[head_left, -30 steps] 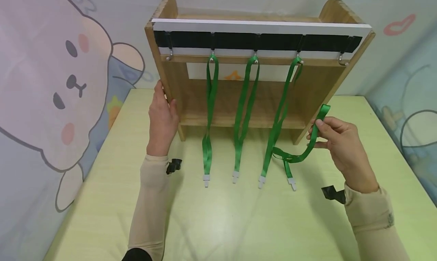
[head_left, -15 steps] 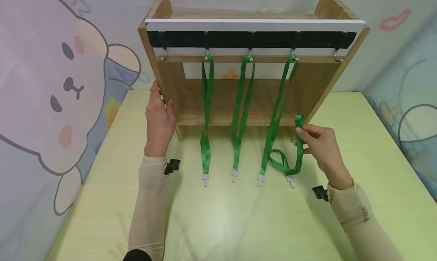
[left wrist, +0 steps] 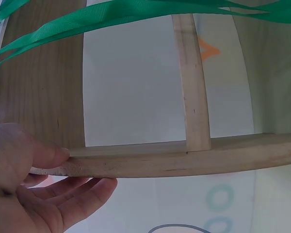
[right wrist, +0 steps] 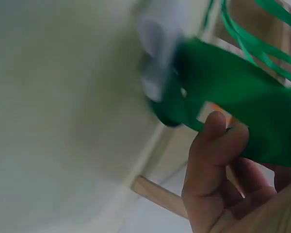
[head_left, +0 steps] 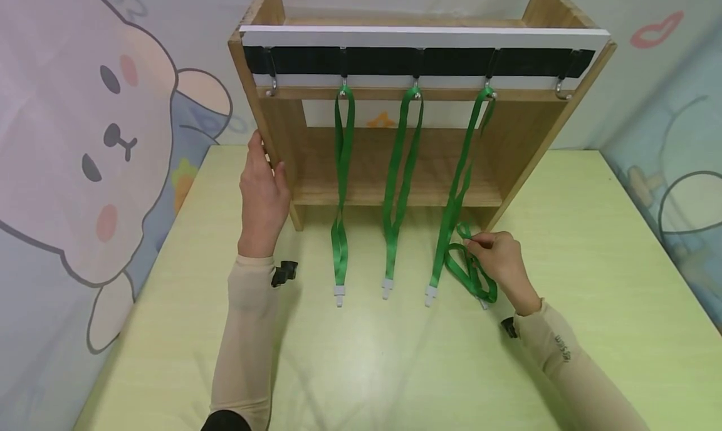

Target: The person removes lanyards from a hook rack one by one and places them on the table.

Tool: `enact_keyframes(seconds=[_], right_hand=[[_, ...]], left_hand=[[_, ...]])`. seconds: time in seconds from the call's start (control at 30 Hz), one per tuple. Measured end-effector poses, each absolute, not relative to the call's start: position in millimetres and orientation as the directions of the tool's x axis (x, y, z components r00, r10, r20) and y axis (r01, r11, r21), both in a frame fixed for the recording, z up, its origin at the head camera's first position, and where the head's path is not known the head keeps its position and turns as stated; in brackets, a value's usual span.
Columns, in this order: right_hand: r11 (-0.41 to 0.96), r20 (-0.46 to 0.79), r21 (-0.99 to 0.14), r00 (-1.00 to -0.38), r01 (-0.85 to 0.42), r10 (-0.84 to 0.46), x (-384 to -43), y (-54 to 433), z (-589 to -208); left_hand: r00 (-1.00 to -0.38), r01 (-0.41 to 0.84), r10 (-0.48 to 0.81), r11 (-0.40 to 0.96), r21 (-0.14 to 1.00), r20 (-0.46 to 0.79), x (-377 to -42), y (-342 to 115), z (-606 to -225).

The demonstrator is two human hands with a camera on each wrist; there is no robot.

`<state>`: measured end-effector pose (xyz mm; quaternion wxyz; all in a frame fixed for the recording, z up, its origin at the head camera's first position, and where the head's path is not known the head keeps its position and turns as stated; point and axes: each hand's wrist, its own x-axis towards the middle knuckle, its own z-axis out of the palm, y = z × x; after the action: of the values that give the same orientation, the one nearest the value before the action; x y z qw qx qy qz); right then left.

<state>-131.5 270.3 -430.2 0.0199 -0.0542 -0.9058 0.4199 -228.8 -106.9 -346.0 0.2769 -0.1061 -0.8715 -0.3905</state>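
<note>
With my left hand (head_left: 264, 196) I grip the left side edge of the wooden rack (head_left: 533, 130), thumb on one face and fingers on the other, near the table's (head_left: 361, 368) far left corner. My right hand (head_left: 499, 259) is nearly closed, thumb and fingertips pinching the loose green lanyard (right wrist: 247, 92). That lanyard is bunched in loops by the rack's lower right corner, well in from the table's right edge; I cannot tell whether it touches the tabletop. Its pale clip (right wrist: 157, 43) is blurred beside the band. Along the rack's top front edge runs a black strip (head_left: 383, 61) with five hooks. From the middle three hang the left lanyard (head_left: 340, 271), middle lanyard (head_left: 392, 255) and right lanyard (head_left: 439, 262), this last just beside the loops I hold.
</note>
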Motion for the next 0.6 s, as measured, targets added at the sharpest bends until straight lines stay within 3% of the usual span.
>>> enact_keyframes(seconds=[0.23, 0.6], right_hand=[[0.733, -0.009, -0.678, -0.997, 0.058, 0.07, -132.6, 268.2, -437.4], [0.834, -0.143, -0.538, -0.988, 0.123, 0.053, -130.4, 265.0, -422.0]], left_hand=[[-0.826, 0.403, -0.029, 0.668, 0.626, 0.563, -230.9, -106.2, -345.3], [-0.826, 0.409, -0.023, 0.662, 0.628, 0.563, -230.3, -107.8, -343.7]])
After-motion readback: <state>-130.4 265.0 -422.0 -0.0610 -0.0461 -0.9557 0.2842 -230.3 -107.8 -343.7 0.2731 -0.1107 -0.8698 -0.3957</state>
